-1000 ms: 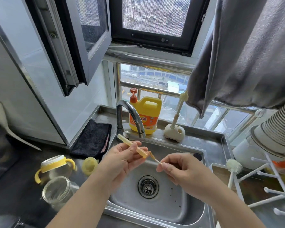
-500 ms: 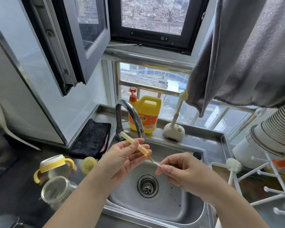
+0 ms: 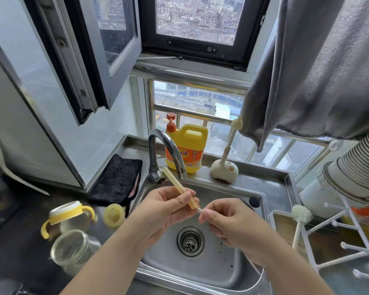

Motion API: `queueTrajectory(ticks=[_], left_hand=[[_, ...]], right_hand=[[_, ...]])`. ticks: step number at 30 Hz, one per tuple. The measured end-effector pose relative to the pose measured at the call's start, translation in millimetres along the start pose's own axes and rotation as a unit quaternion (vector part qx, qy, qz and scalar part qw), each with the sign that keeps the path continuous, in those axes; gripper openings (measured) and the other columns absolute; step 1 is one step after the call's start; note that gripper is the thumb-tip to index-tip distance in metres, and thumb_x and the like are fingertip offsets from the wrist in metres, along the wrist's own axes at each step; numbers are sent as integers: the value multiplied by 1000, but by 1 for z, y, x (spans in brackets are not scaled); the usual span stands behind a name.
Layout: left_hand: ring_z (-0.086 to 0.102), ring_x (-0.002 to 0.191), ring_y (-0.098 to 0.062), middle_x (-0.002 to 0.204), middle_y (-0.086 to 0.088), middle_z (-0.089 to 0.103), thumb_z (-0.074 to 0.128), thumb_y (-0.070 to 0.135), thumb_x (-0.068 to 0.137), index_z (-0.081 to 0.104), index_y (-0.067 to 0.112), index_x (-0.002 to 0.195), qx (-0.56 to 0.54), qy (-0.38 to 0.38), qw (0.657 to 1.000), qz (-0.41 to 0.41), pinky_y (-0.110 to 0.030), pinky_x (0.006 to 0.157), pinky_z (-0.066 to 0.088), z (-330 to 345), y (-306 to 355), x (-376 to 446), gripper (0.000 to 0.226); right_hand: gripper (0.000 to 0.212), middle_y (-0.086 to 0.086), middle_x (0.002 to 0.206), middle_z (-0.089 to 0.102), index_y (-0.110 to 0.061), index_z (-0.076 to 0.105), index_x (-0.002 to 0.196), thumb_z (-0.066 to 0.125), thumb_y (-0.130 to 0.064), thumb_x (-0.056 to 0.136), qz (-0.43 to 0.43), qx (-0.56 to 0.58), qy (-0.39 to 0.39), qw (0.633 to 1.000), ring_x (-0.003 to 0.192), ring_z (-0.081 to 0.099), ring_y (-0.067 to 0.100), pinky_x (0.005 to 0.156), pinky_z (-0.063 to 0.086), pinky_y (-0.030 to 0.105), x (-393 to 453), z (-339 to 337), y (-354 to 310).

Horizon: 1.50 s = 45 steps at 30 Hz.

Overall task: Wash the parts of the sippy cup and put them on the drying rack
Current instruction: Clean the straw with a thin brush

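While I hold both hands over the sink (image 3: 211,267), my left hand (image 3: 164,211) grips the yellowish straw (image 3: 178,185), fingers curled round its lower end, its upper end slanting toward the faucet (image 3: 166,150). My right hand (image 3: 228,220) pinches a thin brush stem (image 3: 199,209) touching the straw's mouth. On the table at my left stand a glass jar (image 3: 73,250), the handled sippy cup (image 3: 67,218) and a yellow lid (image 3: 113,215). At my right stands the white drying rack (image 3: 347,228). Farther back sits a yellow detergent bottle (image 3: 188,145).
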State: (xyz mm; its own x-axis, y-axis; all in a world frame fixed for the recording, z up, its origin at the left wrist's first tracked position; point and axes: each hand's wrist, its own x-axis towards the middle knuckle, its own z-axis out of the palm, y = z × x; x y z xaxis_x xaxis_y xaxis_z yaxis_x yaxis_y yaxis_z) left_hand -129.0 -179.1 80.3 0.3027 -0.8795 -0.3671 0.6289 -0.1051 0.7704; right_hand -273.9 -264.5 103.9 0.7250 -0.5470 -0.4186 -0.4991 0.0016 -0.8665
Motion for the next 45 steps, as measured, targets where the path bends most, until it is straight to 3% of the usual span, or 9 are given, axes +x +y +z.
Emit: queueTrajectory(ticks=[7,12,18,22,27,33,39,41,45], left_hand=[[63,59,-14,63,-9,61,60,17,75,66,-3,81,32,44,998,39,-24,58,56,-1,-8,7,21],[61,60,-13,61,-8,61,58,8,84,65,-3,78,28,99,992,79,-24,59,56,-6,-8,12,15],[63,62,-16,63,-10,61,61,17,73,66,-2,76,20,41,997,63,-24,60,56,7,-18,6,19],[61,59,-16,60,-10,59,51,7,92,64,-1,74,8,103,992,72,-29,64,58,2,-6,14,23],[61,54,-14,56,-7,57,47,4,95,60,-1,76,3,99,992,75,-31,66,56,4,-4,16,23],[62,56,-15,58,-9,60,46,4,95,60,-3,79,-22,100,992,70,-29,61,59,1,2,18,22],[64,56,-17,59,-11,62,46,5,93,57,-5,81,-90,72,991,74,-29,60,59,0,7,15,20],[65,57,-19,61,-12,63,47,7,91,58,-4,81,-105,46,991,65,-30,60,59,3,6,14,18],[65,56,-21,62,-13,63,54,13,78,59,-2,77,-110,23,992,51,-29,59,58,13,-1,11,16]], right_hand=[[21,-5,58,59,-12,65,81,53,-20,96,-74,-26,82,994,50,46,2,54,39,20,5,31,12],[18,-12,49,55,-21,68,83,54,-17,94,-87,-104,132,982,46,47,1,49,35,11,-7,30,22],[18,-12,51,52,-18,68,84,53,-17,94,-132,-157,206,957,61,52,-1,52,35,14,0,37,17],[18,-26,55,53,-17,64,79,53,-17,93,-138,-180,196,954,55,50,4,48,31,16,-2,40,19],[20,-8,47,47,-16,63,76,53,-15,93,-126,-163,213,955,54,50,2,48,32,17,2,38,17],[25,-11,46,48,-21,61,69,54,-11,91,-118,-119,175,970,47,45,5,47,31,13,2,43,14],[28,-7,45,40,-11,64,73,49,-12,97,4,108,84,991,37,29,4,36,22,14,-4,24,8],[26,-4,44,35,-8,59,76,45,-9,98,46,246,33,968,35,24,4,32,17,13,0,27,2],[25,-4,42,29,-8,54,75,40,-7,96,80,465,-45,880,31,21,1,30,11,7,8,35,-5]])
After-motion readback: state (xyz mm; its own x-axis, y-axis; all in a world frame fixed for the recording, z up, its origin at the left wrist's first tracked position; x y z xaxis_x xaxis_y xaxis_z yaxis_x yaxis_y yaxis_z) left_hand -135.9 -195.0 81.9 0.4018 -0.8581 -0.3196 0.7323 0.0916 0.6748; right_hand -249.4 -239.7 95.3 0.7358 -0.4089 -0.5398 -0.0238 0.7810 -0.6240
